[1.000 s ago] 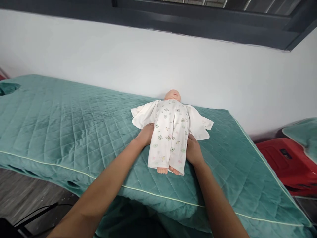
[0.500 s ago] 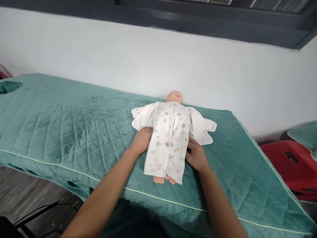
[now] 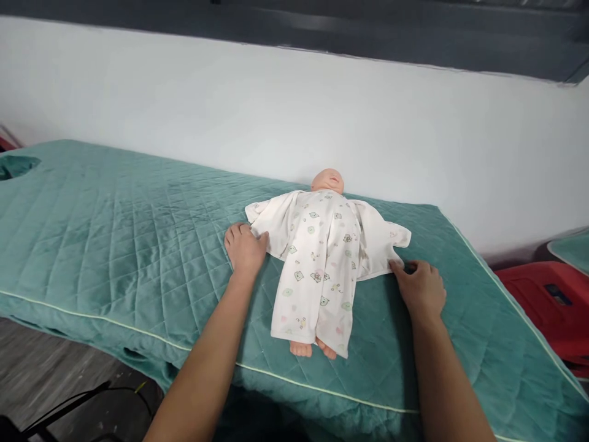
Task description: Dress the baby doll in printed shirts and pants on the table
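Note:
A baby doll (image 3: 327,180) lies on its back on a green quilted bed cover (image 3: 138,245), its head toward the wall. It wears a white baby gown (image 3: 317,264) printed with small animals, and its bare feet show below the hem. The gown's sleeves and side cloth spread out to both sides. My left hand (image 3: 246,250) is at the lower corner of the left side cloth, thumb and fingers closed on its edge. On the other side, my right hand (image 3: 419,287) pinches the lower corner of the right side cloth.
A white wall (image 3: 184,104) runs along the bed's far edge, with a dark window frame (image 3: 294,31) above. To the right stands a red case (image 3: 543,301). A hole (image 3: 17,166) opens in the cover at far left. Black cables (image 3: 92,393) hang at lower left.
Both hands have moved outward from the gown's sides to the corners of its side cloth. The right corner is drawn slightly outward and down. The view has shifted a little.

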The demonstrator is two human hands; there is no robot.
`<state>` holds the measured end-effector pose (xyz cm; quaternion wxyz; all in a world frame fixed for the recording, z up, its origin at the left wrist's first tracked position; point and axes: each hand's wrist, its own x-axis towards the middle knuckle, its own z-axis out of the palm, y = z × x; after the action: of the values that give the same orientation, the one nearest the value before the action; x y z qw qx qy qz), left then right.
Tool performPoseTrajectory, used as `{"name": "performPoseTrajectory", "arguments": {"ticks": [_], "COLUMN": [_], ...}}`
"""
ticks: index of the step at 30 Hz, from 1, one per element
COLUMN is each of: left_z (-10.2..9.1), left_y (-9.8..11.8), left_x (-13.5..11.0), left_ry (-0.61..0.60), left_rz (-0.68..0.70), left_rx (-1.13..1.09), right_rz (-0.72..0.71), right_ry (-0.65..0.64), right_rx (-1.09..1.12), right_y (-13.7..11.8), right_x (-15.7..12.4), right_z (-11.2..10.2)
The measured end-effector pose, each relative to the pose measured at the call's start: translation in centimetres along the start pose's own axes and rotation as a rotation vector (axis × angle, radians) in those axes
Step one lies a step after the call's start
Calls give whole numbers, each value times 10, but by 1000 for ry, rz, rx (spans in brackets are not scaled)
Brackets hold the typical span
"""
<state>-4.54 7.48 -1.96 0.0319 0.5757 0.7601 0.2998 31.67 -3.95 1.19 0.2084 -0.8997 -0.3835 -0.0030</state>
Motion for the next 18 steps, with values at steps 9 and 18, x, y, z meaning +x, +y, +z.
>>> {"name": "performPoseTrajectory", "arguments": {"ticks": [9, 18], "left_z": [-7, -11], "left_y": [4, 5], "left_x": [-1, 8], "left_ry": [-57, -188], "left_rz": [16, 30], "left_rx": [-63, -60], "right_rz": [-93, -1043], "right_ry": [136, -308], "right_rx": [707, 442], "right_y": [-41, -109], "right_x": [-5, -81], "right_z": [-14, -45]}}
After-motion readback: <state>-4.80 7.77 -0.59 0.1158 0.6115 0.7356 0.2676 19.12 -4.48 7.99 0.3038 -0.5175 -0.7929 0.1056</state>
